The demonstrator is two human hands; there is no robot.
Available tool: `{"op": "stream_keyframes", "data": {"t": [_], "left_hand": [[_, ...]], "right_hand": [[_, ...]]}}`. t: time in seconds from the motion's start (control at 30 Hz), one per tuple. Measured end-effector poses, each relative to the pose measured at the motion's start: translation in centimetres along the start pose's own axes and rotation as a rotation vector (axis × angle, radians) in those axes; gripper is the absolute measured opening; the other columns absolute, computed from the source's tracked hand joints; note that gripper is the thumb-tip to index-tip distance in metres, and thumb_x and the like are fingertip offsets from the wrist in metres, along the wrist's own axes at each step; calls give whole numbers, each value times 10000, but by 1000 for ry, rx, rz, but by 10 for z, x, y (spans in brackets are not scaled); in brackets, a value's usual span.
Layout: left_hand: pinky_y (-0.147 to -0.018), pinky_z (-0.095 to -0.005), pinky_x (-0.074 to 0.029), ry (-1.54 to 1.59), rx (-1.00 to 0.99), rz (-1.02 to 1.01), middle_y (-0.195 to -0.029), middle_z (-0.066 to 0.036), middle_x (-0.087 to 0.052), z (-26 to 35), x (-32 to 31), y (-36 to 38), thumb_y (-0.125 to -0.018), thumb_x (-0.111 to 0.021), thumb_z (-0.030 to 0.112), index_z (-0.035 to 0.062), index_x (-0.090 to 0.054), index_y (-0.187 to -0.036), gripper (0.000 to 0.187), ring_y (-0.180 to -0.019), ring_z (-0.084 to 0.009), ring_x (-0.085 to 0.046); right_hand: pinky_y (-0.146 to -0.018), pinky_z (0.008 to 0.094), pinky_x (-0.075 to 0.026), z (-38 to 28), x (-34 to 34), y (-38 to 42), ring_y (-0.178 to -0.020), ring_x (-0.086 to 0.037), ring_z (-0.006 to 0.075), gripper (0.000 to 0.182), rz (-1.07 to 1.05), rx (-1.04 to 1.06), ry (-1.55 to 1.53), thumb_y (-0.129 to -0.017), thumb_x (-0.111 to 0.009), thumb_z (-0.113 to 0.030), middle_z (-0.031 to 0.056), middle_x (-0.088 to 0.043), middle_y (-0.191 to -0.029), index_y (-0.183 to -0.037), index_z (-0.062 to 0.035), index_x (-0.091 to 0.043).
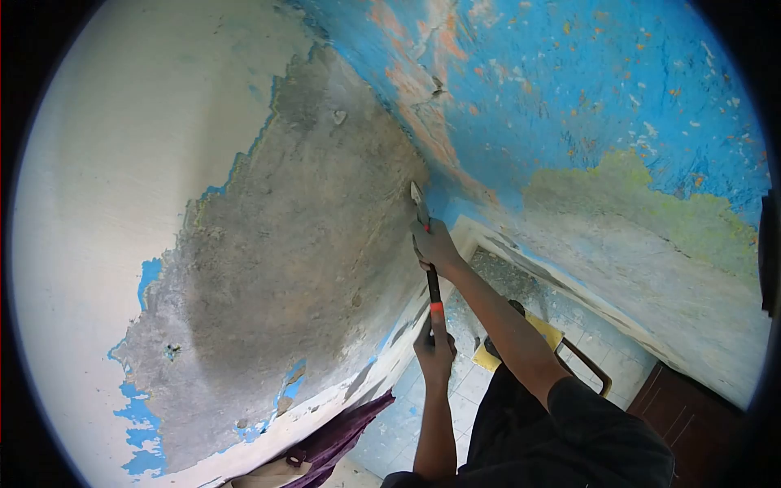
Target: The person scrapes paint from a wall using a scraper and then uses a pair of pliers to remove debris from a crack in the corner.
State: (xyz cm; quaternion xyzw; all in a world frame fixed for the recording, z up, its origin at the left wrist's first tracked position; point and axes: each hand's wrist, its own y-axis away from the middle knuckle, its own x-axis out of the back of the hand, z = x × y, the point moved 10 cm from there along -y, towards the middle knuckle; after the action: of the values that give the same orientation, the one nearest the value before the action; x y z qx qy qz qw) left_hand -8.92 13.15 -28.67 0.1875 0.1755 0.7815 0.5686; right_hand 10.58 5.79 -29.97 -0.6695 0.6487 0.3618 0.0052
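Note:
A long-handled scraper [434, 285], black with orange-red bands, slants up toward the corner where two walls meet. Its metal blade [417, 193] lies against the bare grey plaster [301, 220] of the left wall. High on the shaft, close below the blade, my right hand [437, 246] is closed around the tool. My left hand [435, 351] grips the handle's lower end, just under the orange-red band. Flaking edges of blue paint [148, 281] border the grey patch.
The right wall [586, 89] carries peeling blue paint above grey-white plaster. Below me, a dark shoe shows at a yellow-topped seat [543, 329] with a curved frame. Purple cloth [342, 443] lies at the bottom. A dark brown panelled piece [679, 423] stands lower right over tiled floor.

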Motion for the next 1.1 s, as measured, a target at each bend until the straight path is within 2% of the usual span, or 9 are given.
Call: {"op": "stream_keyframes", "data": {"t": [0.1,0.3,0.4,0.53,0.63,0.73,0.87,0.93,1.1], "left_hand": [[-374,-217,-268,18,-10,11,-529,41,-393,14,-7,5,-979,-534,418,-35,-550,-1250,528,-408,-41,-370],[-404,-216,-301,-25,39,35,-529,40,-428,10,-1,14,-965,-562,425,-29,-580,-1244,533,-431,-37,-403],[-401,-215,-318,-131,-62,-23,-523,27,-450,15,-2,-19,-963,-560,432,-24,-583,-1251,540,-429,-46,-433],[-398,-220,-291,-31,41,36,-530,36,-444,9,2,14,-970,-546,431,-34,-568,-1264,550,-428,-44,-404],[-389,-222,-292,-71,-40,-52,-522,38,-432,15,-3,-16,-972,-545,425,-27,-547,-1298,557,-418,-45,-397],[-388,-226,-290,-2,-16,-5,-518,43,-407,25,-12,2,-977,-548,391,-26,-530,-1318,539,-418,-42,-379],[-386,-224,-288,89,9,12,-528,40,-408,9,-19,18,-983,-542,356,-26,-500,-1340,524,-417,-43,-371],[-362,-210,-265,68,-13,1,-545,44,-385,9,-22,15,-1001,-497,392,25,-496,-1352,509,-419,-31,-349],[-380,-214,-288,75,3,6,-536,44,-395,16,-20,12,-981,-536,398,-25,-507,-1318,541,-418,-35,-367]], "right_hand": [[-300,290,-296,-4,10,-12,-323,-355,109,294,114,88,172,-949,-508,-233,-12,-389,-497,-717,-82,-408],[-342,308,-372,2,-1,-3,-362,-426,140,211,-24,51,107,-929,-517,-214,12,-429,-513,-831,-34,-466],[-349,316,-361,-13,18,-29,-367,-427,138,177,-7,51,-17,-924,-512,-200,10,-427,-516,-893,-27,-485],[-379,335,-398,14,2,-4,-403,-482,166,217,-33,-35,102,-918,-514,-215,28,-461,-533,-862,-5,-509],[-373,335,-404,1,27,-33,-397,-473,164,243,115,87,180,-925,-509,-233,29,-461,-535,-809,-19,-498],[-339,299,-335,-11,19,-18,-356,-384,118,318,97,69,145,-934,-526,-281,-5,-387,-510,-709,-77,-431],[-339,300,-339,-2,6,0,-360,-379,112,291,-46,-56,114,-934,-526,-270,-4,-384,-515,-746,-71,-428],[-337,301,-341,0,8,-3,-357,-378,113,272,-18,-16,165,-932,-522,-253,-2,-388,-515,-757,-69,-424],[-331,305,-347,-10,6,-5,-349,-386,122,261,-5,57,193,-932,-512,-232,4,-399,-512,-754,-64,-420]]}}
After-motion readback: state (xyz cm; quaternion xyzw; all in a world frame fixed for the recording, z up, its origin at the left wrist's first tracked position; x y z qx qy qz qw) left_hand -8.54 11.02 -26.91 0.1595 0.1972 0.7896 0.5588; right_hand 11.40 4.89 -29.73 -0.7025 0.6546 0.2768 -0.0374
